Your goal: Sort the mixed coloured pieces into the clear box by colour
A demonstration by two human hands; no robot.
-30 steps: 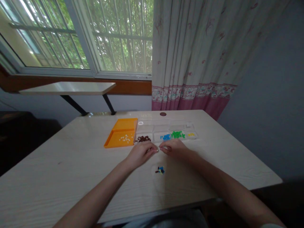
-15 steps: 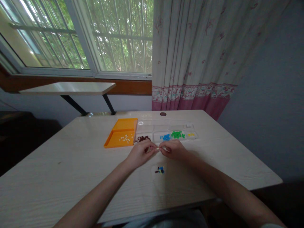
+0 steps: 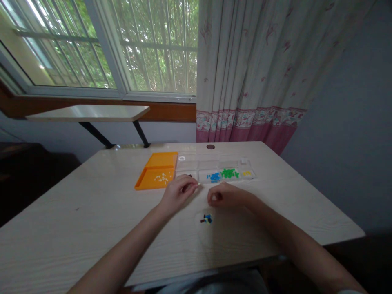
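Observation:
My left hand (image 3: 177, 190) is pinched in front of the dark brown pieces and the clear tray; a tiny pale piece (image 3: 199, 184) sticks out from its fingertips. Just to the right, my right hand (image 3: 228, 195) is closed, thumb and finger curled together above the table; whatever is between the fingertips is too small to make out. Below the hands lies a small cluster of blue, dark brown and yellow pieces (image 3: 207, 219). Behind them, the clear tray (image 3: 208, 164) holds blue pieces (image 3: 214, 177), green pieces (image 3: 229, 173) and yellow pieces (image 3: 246, 173). My left hand hides most of the brown ones.
An orange case (image 3: 147, 179) lies open at the tray's left, with white pieces (image 3: 163, 178) scattered in it. A raised shelf (image 3: 88, 113) on black legs stands at the table's back left. Behind are a barred window and a curtain (image 3: 251, 81).
My hands, together at the fingertips before, have moved apart. The right went slightly down and right, the left slightly up and left with the pale piece.

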